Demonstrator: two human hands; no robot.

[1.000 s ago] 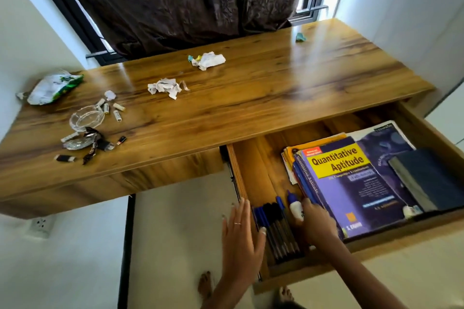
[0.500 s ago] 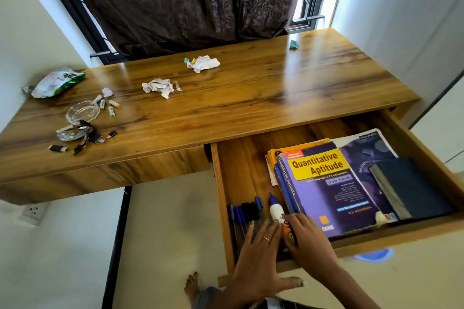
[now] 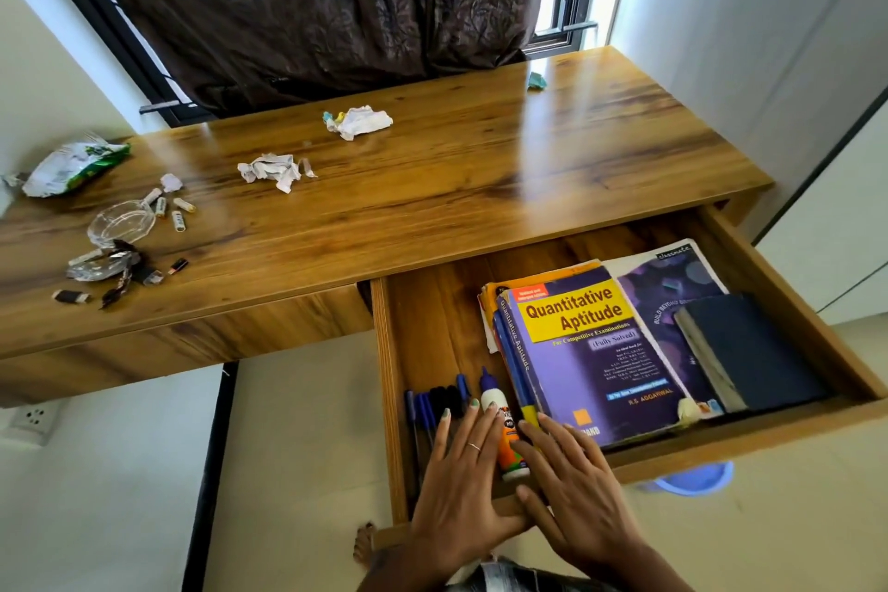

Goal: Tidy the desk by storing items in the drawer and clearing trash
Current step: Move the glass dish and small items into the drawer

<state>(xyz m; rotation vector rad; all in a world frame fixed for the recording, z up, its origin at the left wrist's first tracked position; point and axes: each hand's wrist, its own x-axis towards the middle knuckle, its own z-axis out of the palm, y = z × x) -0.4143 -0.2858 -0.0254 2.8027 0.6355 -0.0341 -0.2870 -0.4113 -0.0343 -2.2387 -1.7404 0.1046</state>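
Fingers: both hands are lying flat with fingers straight and slightly spread, clamping nothing.
Left hand (image 3: 459,471): resting over the pens (image 3: 435,401), at 9 o'clock of the glue bottle (image 3: 502,428).
Right hand (image 3: 572,490): lying at 3 o'clock of the bottle, touching the book (image 3: 586,351).
Drawer (image 3: 389,380): standing open.
Desk (image 3: 432,188): carrying crumpled paper (image 3: 271,169) at 11 o'clock of the drawer.

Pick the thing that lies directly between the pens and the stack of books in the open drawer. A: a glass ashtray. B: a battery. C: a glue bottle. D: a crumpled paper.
C: the glue bottle lies in the drawer with the pens on its left and the books on its right.
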